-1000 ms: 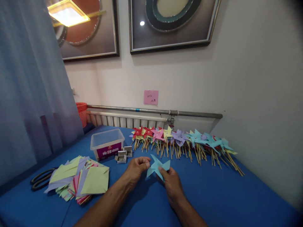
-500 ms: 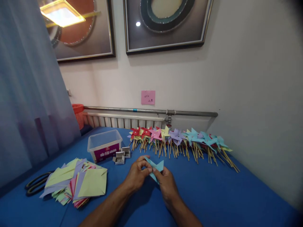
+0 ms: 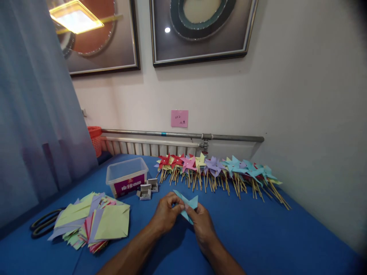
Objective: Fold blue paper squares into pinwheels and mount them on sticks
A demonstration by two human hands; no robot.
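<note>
Between my two hands is a light blue paper pinwheel [image 3: 192,202], its points folded in toward the middle. My left hand [image 3: 166,211] is closed, with thumb and index finger pinched at the pinwheel's centre. My right hand [image 3: 203,223] grips the paper from the other side, its thumb pressed near the same centre. The fingers hide the very middle, so I cannot see whether a pin is there. Just beyond my left hand, two small open white boxes [image 3: 145,192] stand beside a clear plastic tub [image 3: 127,175] with a purple label.
Several finished pinwheels on sticks [image 3: 215,166] lie in a row along the back of the blue-covered table [image 3: 275,240]. At the left are a pile of cut coloured paper [image 3: 111,221] and black-handled scissors [image 3: 46,222]. A red basket [image 3: 96,140] stands behind, by the curtain [image 3: 37,114].
Both hands stay almost in place on the pinwheel. My left fingers have shifted slightly at its upper left, showing a bit more of that point.
</note>
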